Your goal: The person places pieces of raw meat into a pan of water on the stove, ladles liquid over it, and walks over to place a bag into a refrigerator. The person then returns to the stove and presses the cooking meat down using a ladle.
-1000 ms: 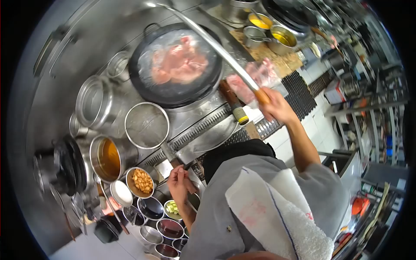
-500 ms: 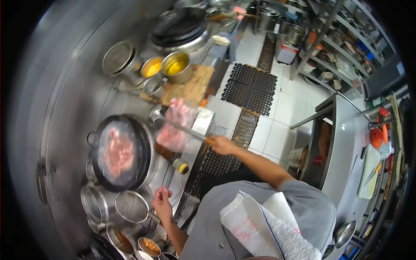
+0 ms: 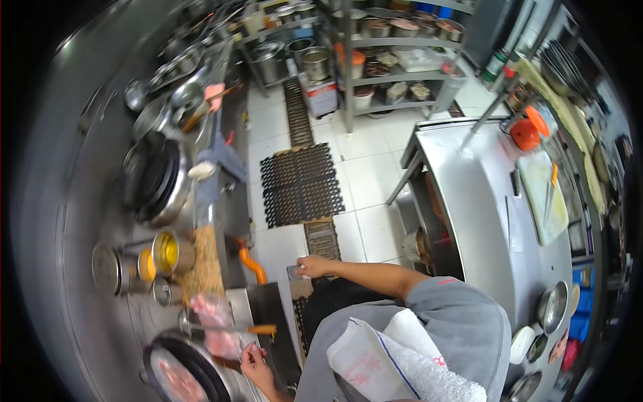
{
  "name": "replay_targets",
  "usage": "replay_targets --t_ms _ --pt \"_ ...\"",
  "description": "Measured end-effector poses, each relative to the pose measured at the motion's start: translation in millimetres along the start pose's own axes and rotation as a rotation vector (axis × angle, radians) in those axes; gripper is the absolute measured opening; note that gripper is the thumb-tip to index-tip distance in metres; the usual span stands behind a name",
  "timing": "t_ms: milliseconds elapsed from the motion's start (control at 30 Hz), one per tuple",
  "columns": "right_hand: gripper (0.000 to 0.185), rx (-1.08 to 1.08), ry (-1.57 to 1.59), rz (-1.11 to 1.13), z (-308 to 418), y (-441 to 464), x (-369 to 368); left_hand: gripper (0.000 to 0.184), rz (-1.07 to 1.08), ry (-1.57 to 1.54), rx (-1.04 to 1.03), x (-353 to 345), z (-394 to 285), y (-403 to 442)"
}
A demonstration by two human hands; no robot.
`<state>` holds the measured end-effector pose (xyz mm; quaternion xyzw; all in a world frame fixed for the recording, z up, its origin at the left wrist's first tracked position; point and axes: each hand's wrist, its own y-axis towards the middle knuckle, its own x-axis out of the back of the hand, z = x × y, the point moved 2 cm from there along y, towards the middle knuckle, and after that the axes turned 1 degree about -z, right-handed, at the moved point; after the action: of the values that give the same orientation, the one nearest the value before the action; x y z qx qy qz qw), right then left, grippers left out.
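Note:
My right hand [image 3: 313,266] reaches out over the floor, its fingers closed around a small grey piece that I cannot identify. My left hand [image 3: 256,366] is by the stove edge with the fingers curled together; whether anything is in them is hidden. Just above it, a ladle [image 3: 228,327] with a wooden handle lies across a clear bag of pink raw meat [image 3: 218,318]. Another bag of pink meat [image 3: 175,378] sits in a black wok [image 3: 204,373] at the lower left.
Pots of yellow liquid [image 3: 165,253] stand beside a wooden board [image 3: 206,258]. Stacked woks [image 3: 157,177] are farther up. A steel table [image 3: 469,194] with a cutting board [image 3: 542,197] is on the right. A black rubber mat [image 3: 301,184] covers part of the tiled floor.
My right hand has let go of the ladle and moved right, away from the stove. The ladle now rests on the meat bag. My view has turned toward the right.

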<state>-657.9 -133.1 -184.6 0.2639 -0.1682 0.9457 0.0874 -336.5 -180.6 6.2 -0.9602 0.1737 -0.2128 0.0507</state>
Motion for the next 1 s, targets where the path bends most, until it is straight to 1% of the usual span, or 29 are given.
replay_targets --t_ms 67,100,133,167,200,267,333,400,433,500,600,633,667,733,767,800,833,900,967,1000 --pt "0.038 -0.111 0.034 -0.073 -60 -8 38 0.019 0.096 -0.010 -0.035 -29 -16 39" --pt "0.036 -0.232 0.078 -0.044 -81 -15 62 0.019 0.153 -0.024 -0.057 -46 -25 61" --pt "0.035 -0.185 0.074 -0.150 -88 -34 98 0.019 0.200 -0.018 -0.069 -65 -34 84" --pt "0.034 -0.403 0.272 -0.173 -90 -53 131 0.019 0.252 -0.015 -0.089 -88 -45 107" --pt "0.032 -0.498 0.345 -0.226 -114 -59 148 0.019 0.301 -0.011 -0.108 -112 -56 130" --pt "0.032 -0.595 0.446 -0.383 -151 -75 186 0.019 0.402 0.019 -0.161 -167 -83 175" --pt "0.031 -0.650 0.544 -0.512 -169 -96 227 0.019 0.511 0.041 -0.202 -225 -103 222" --pt "0.028 -0.700 0.681 -0.680 -180 -114 252 0.020 0.631 0.119 -0.253 -288 -133 264" --pt "0.027 -0.736 0.750 -0.760 -177 -125 267 0.020 0.718 0.153 -0.276 -320 -151 286" --pt "0.026 -0.809 0.792 -0.855 -160 -142 297 0.021 0.816 0.135 -0.361 -381 -185 321" --pt "0.026 -0.765 0.835 -0.922 -155 -142 335 0.022 0.975 0.183 -0.423 -474 -243 359" --pt "0.026 -0.779 0.866 -0.953 -154 -141 341 0.022 1.031 0.205 -0.437 -505 -262 368" --pt "0.028 -0.750 0.851 -1.054 -153 -140 350 0.022 1.064 0.222 -0.449 -535 -281 376" --pt "0.028 -0.679 0.855 -1.210 -157 -134 369 0.022 1.224 0.215 -0.586 -593 -317 380" --pt "0.028 -0.666 0.863 -1.207 -157 -130 379 0.022 1.248 0.191 -0.567 -620 -332 375" --pt "0.027 -0.658 0.919 -1.270 -153 -129 393 0.021 1.265 0.164 -0.550 -648 -345 368" --pt "0.025 -0.647 0.975 -1.329 -153 -126 405 0.022 1.299 0.183 -0.545 -673 -356 363" --pt "0.024 -0.614 1.003 -1.365 -169 -121 429 0.023 1.397 0.271 -0.493 -720 -364 365" --pt "0.024 -0.597 1.010 -1.421 -180 -118 466 0.022 1.419 0.325 -0.668 -759 -370 369" --pt "0.024 -0.575 1.021 -1.409 -194 -115 482 0.021 1.416 0.322 -0.696 -778 -371 375"
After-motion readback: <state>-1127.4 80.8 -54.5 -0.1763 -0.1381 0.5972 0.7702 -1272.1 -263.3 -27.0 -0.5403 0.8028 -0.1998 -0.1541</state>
